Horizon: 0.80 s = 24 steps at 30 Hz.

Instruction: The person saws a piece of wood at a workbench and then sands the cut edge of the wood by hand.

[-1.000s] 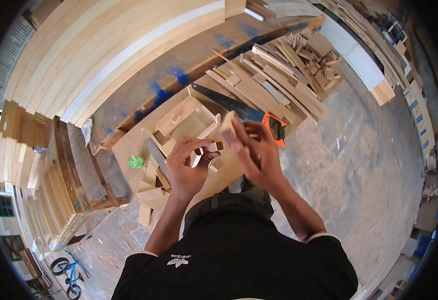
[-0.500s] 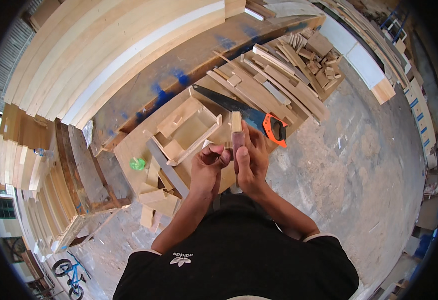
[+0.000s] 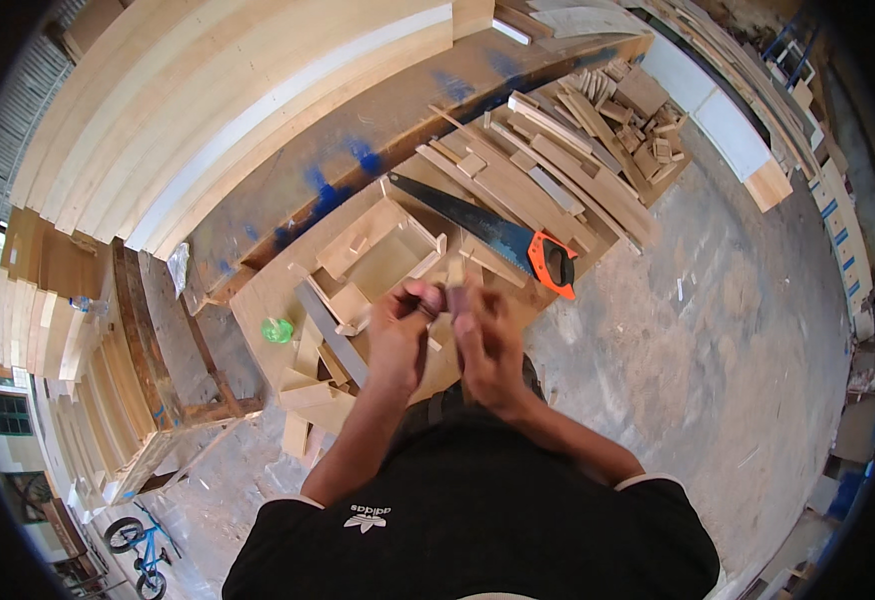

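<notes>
In front of my body, my right hand [image 3: 490, 352] is closed around a light wooden block [image 3: 456, 270] with a dark brown, sandpaper-like sheet wrapped around it. Motion smears the block and the fingertips. My left hand [image 3: 398, 335] is closed right beside it, thumb and fingers pinched together against the block's left side. A small wooden piece showed in this pinch a moment earlier; blur and fingers mostly hide it now. Just beyond the hands, a shallow wooden frame [image 3: 420, 262] lies on a board [image 3: 258, 290]. A handsaw [image 3: 478, 222] with an orange and black handle lies beyond my right hand.
Wood strips [image 3: 543, 160] and small offcuts [image 3: 648, 150] lie piled at the far right. Left of my hands are a long grey strip [image 3: 330, 325], a green object [image 3: 277, 330] and loose wood pieces [image 3: 318, 400]. Long planks [image 3: 208, 100] are stacked beyond. Concrete floor [image 3: 698, 350] stretches right.
Both hands have come slightly lower and nearer my body, with the block tilted and moved left. They are blurred by motion now. The saw blade is less covered than before.
</notes>
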{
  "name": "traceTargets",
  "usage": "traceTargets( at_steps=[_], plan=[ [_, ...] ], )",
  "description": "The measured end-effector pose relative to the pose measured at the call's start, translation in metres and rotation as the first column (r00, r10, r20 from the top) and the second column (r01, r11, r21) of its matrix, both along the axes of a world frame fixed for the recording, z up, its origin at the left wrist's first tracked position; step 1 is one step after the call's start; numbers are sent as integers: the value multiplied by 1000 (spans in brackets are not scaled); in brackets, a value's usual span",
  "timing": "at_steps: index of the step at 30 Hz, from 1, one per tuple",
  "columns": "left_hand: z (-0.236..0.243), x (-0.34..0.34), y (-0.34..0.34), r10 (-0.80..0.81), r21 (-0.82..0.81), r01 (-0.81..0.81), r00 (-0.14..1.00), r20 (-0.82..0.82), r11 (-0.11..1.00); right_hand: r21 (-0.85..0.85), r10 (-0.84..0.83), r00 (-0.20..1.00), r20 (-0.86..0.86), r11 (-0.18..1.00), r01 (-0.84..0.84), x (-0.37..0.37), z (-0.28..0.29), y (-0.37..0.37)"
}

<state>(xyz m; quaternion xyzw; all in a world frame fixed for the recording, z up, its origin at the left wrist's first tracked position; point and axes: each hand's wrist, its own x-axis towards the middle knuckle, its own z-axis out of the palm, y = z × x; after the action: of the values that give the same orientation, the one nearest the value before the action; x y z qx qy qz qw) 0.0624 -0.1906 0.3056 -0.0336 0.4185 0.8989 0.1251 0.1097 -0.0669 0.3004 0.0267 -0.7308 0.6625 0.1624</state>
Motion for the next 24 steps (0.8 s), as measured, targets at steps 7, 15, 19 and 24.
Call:
traceTargets(
  at_steps=[7,15,19,24],
  plan=[
    [7,-16,-12,-111,168,65,954,279,984,-79,-34,999,0,996,33,-12,16,26],
    [5,0,0,-76,-125,61,990,-118,990,32,13,997,-79,999,-10,-14,29,19],
    [17,9,-1,-43,-405,-76,961,-275,911,18,17,996,-89,1000,-15,-13,26,23],
    [31,16,2,-11,-411,-119,953,-302,904,10,42,995,-89,999,-41,-6,26,19]
  ],
)
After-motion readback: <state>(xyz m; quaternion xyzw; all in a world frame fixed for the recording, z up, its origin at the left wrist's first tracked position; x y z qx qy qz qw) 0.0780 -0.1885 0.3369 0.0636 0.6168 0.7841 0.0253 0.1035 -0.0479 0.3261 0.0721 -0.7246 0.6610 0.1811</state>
